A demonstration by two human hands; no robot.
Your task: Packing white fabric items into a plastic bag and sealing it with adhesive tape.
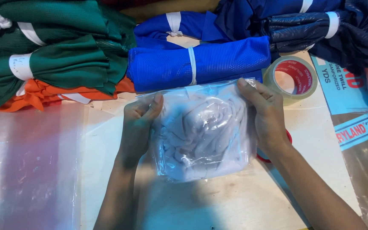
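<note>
Clear plastic bag (205, 132), stuffed with a crumpled white garment (207, 127), is lying flat on the pale worktable (218, 204) directly between our hands, its open mouth pointing away from us. We are pinching its upper left corner with our left hand (138, 121), fingers curled shut on the film, while our right hand (269, 115) is gripping the upper right edge, thumb on top. Both are equally near; the bag is running slightly longer front to back. The film is looking thin, glossy and wrinkled, the cloth soft and bunched. Just beyond, a folded blue mesh bundle (199, 64) is touching the mouth, and a roll of tape (292, 76) is sitting beside our right hand.
</note>
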